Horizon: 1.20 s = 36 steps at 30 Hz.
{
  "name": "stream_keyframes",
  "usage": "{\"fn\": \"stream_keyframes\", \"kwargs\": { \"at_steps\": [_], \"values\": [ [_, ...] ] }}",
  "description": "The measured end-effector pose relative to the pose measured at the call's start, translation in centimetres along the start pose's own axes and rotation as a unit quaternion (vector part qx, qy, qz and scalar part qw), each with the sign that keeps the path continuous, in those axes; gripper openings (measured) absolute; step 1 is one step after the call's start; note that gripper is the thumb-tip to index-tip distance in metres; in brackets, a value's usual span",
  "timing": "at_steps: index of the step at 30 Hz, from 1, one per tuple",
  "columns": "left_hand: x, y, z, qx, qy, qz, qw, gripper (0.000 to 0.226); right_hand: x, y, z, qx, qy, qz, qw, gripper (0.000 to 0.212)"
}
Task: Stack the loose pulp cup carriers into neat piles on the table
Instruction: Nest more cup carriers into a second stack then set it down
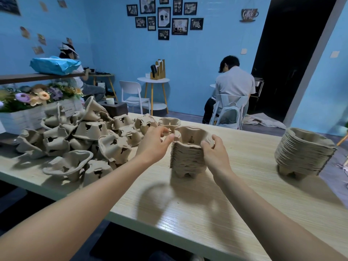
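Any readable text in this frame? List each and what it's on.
"Coffee" on the cup-shaped wall sign.
Framed pictures on the blue wall: lettering too small and blurred to read.
White planter box: faint print, unreadable.
Pulp cup carriers: no text visible.

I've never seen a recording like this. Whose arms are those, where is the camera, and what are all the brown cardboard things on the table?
There is no machine here: the arms belong to a person wearing a wide-angle camera on their head, so this single picture looks forward and down at their own hands. The brown things are moulded pulp cup carriers. A loose jumble of carriers lies on the left of the pale wooden table. In the middle stands the pile being built. The left hand pinches its top rim, and the right hand grips its other side. A taller finished pile stands to the right. Behind the table, two other people sit in a blue-walled room.
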State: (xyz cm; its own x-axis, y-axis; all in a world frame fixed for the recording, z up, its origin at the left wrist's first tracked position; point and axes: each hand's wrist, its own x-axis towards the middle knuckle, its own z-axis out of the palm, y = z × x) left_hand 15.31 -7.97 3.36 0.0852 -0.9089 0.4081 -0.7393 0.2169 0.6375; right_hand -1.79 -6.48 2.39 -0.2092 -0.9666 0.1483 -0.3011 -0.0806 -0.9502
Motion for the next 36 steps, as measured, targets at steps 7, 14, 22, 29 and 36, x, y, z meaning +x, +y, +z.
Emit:
{"fn": "stream_keyframes", "kwargs": {
  "at_steps": [7, 14, 22, 29, 36],
  "values": [
    [-0.1, -4.8, -2.4, 0.069, 0.05, -0.068, 0.994, 0.029, 0.0, 0.5, 1.3, 0.017, 0.034, 0.013, 0.999, 0.051],
    [-0.1, -8.3, -4.8, 0.152, 0.114, -0.19, 0.963, 0.046, 0.1, 0.7, 2.4, 0.019, 0.067, 0.018, 0.997, 0.045],
    [0.5, -10.1, -4.6, 0.071, 0.121, -0.292, 0.946, 0.08, 0.4, 0.9, 2.3, 0.016, 0.069, 0.02, 0.997, 0.04],
    [-0.2, -8.4, -3.0, 0.07, 0.078, -0.114, 0.988, 0.057, 0.5, 1.1, 2.2, 0.019, 0.06, 0.027, 0.998, 0.035],
    [-2.0, -7.9, -0.6, 0.17, -0.059, 0.059, 0.982, 0.058, 0.5, 1.2, 2.0, 0.03, 0.048, 0.03, 0.998, 0.031]
  ]
}}
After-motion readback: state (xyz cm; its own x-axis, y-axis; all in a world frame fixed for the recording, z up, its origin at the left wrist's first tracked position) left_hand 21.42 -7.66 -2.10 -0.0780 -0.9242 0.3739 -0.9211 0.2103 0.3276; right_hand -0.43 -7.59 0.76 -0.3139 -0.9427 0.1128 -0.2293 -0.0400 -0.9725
